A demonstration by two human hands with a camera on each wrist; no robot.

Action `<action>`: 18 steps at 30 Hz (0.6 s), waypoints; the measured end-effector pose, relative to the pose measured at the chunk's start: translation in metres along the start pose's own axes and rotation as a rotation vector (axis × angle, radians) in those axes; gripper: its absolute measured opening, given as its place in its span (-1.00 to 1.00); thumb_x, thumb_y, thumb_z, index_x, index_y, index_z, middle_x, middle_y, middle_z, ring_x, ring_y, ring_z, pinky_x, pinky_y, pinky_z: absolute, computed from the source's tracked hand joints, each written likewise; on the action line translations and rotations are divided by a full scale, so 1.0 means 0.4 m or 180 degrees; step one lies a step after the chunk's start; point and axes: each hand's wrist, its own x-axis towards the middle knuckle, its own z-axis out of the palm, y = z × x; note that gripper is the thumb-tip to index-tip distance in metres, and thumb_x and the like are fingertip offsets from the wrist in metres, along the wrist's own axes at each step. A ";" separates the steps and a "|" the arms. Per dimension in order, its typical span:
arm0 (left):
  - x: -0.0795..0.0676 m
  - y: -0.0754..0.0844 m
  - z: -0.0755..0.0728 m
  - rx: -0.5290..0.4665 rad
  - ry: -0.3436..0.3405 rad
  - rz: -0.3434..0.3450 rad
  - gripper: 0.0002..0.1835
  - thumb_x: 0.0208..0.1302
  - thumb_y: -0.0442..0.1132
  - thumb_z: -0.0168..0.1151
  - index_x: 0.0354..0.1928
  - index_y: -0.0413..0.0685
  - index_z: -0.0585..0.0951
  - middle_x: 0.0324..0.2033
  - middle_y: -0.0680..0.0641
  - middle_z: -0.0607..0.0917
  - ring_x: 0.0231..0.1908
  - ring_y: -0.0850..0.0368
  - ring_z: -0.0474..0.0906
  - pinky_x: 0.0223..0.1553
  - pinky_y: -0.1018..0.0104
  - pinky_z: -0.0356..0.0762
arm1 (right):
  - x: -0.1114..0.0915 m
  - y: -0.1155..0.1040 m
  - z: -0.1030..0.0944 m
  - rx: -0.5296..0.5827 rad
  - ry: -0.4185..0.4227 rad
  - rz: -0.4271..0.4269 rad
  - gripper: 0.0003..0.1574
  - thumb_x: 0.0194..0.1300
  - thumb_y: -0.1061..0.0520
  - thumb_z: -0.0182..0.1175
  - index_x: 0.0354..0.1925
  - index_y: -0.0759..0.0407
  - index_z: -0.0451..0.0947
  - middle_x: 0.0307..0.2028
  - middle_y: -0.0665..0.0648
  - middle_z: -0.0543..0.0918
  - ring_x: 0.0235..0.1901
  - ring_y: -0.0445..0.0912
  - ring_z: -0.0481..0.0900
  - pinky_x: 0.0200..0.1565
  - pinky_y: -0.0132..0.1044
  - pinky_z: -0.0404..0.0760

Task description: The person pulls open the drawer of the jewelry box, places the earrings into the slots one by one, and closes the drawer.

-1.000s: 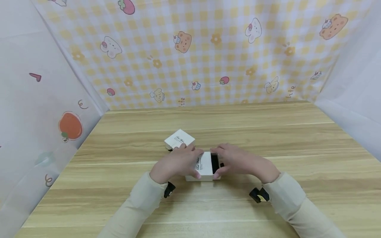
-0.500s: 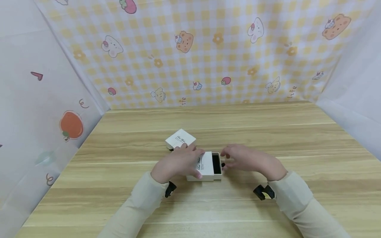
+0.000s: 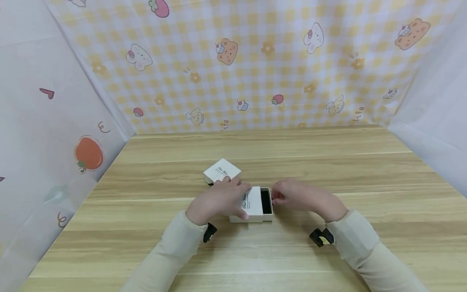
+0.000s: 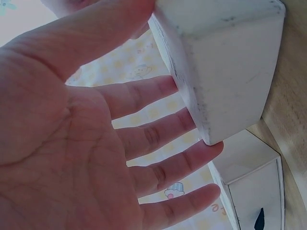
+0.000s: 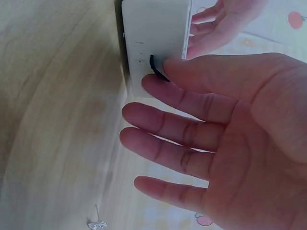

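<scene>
A white slide-out box (image 3: 256, 205) with black lettering lies mid-table. Its inner drawer (image 3: 267, 202), black inside, sticks partly out to the right. My left hand (image 3: 219, 200) holds the sleeve, thumb along the near side and fingers at the far side. In the left wrist view its fingertips meet the box's edge. On the right, my right hand (image 3: 299, 196) pinches the black ribbon tab (image 5: 156, 68) on the drawer's end between thumb and index finger. Its other fingers are spread below, holding nothing.
A second white lettered box (image 3: 221, 168) sits just behind my left hand, with a black tab (image 4: 259, 219). A small silvery ornament with a thin pin (image 5: 97, 224) shows near my right hand. A checked cloth (image 3: 255, 61) hangs at the table's back edge.
My right hand has let go of the drawer's sides, shifted right, and now pinches the ribbon tab. The drawer stands out about as far as before. My left hand has stayed on the box.
</scene>
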 end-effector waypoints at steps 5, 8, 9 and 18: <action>0.001 0.002 -0.002 0.0004 -0.0012 -0.0019 -0.14 -0.10 0.10 0.44 0.30 0.11 0.35 0.00 -0.03 0.46 -0.17 0.07 0.29 -0.14 0.22 0.28 | 0.004 0.000 0.008 -0.0029 0.0043 -0.0013 -0.90 0.19 0.25 0.15 -0.46 0.13 0.52 -0.52 -0.07 0.52 -0.50 -0.27 0.41 -0.38 -0.42 0.45; 0.001 0.003 -0.002 -0.0016 -0.0014 -0.0016 -0.14 -0.10 0.09 0.45 0.30 0.11 0.35 0.02 -0.03 0.46 -0.17 0.07 0.29 -0.13 0.21 0.28 | 0.003 -0.002 0.010 -0.0021 0.0050 0.0012 -0.90 0.18 0.26 0.13 -0.47 0.13 0.51 -0.54 -0.07 0.50 -0.52 -0.27 0.38 -0.41 -0.44 0.43; 0.001 0.003 -0.002 -0.0024 -0.0013 -0.0015 -0.14 -0.10 0.09 0.45 0.30 0.11 0.34 0.02 -0.03 0.46 -0.17 0.07 0.29 -0.13 0.21 0.28 | 0.003 -0.002 0.011 -0.0028 0.0052 0.0018 -0.90 0.18 0.26 0.13 -0.47 0.14 0.51 -0.54 -0.07 0.50 -0.53 -0.27 0.38 -0.41 -0.44 0.43; 0.000 0.003 0.001 -0.0049 0.0046 0.0011 -0.17 -0.12 0.06 0.46 0.26 0.07 0.39 -0.08 -0.02 0.46 -0.22 0.07 0.29 -0.20 0.25 0.28 | 0.002 -0.017 0.015 -0.0111 0.0103 0.0117 -0.83 0.16 0.28 0.12 -0.53 0.08 0.47 -0.58 -0.08 0.45 -0.58 -0.27 0.34 -0.49 -0.46 0.39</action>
